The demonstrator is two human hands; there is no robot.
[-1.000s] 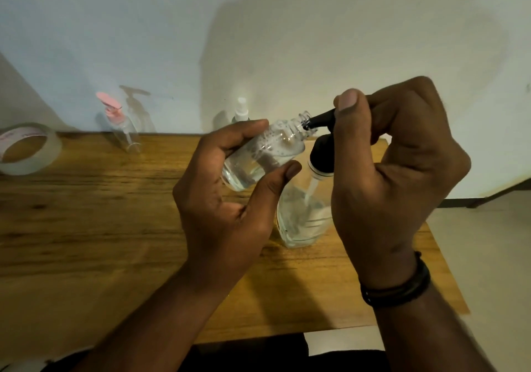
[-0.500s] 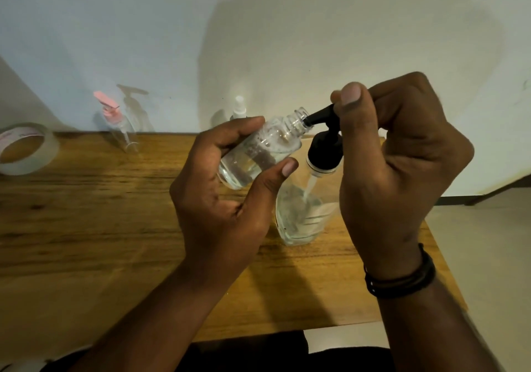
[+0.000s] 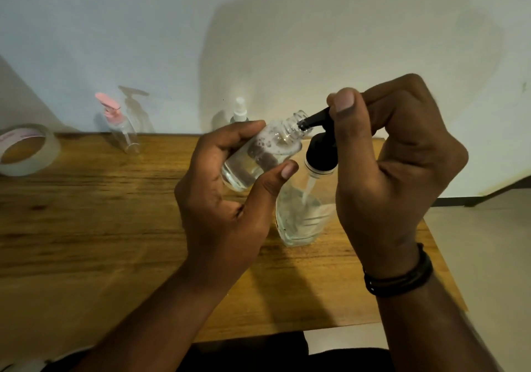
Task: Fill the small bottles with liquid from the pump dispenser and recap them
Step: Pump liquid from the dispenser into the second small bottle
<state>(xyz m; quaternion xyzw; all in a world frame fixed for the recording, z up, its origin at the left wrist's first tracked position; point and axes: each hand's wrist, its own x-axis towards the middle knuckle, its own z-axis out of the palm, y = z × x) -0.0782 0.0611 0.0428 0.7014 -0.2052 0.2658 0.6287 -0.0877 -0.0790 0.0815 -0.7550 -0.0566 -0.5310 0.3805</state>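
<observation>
Left of the pump dispenser [image 3: 304, 213] your table [image 3: 100, 228] lies bare; pink-capped bottle [image 3: 122, 126], tape roll [image 3: 27, 149] crowd its far-left edge.

**Small bottle at dispenser spout, partly filled**

Small clear bottle [image 3: 260, 157]: uncapped, tilted with its threaded neck up and to the right, mouth touching the black spout tip. Clear liquid sits in its lower part; bubbles cling near the shoulder.

Pump dispenser [image 3: 301, 216]: clear bottle, black pump head, standing upright on the wooden table [image 3: 100, 228], holding clear liquid low inside.
</observation>
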